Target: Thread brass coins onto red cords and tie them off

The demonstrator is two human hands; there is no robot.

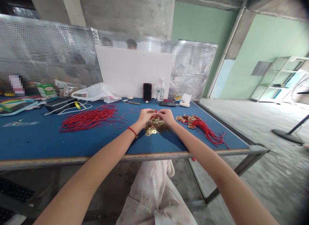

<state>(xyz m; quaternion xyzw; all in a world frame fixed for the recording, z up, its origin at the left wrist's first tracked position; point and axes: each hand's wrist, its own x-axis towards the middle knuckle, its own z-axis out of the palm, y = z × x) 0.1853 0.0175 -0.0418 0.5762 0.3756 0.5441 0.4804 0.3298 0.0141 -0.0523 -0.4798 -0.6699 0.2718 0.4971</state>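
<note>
Both hands meet over a pile of brass-coloured coins near the middle of the blue table. My left hand pinches a red cord, and a red bracelet circles that wrist. From the other side my right hand pinches the same cord, thumb and fingers pressed together. The short stretch of cord between the fingertips shows; the rest is mostly covered by the hands. At the right lies a bunch of coins with red cords trailing toward the table's edge. A large tangle of red cord spreads on the left.
Along the back stand a phone, a clear bottle and a white plastic bag. A dark flat device lies behind my right hand. A black box with a white cable sits at the left. Perforated metal panels close the far side.
</note>
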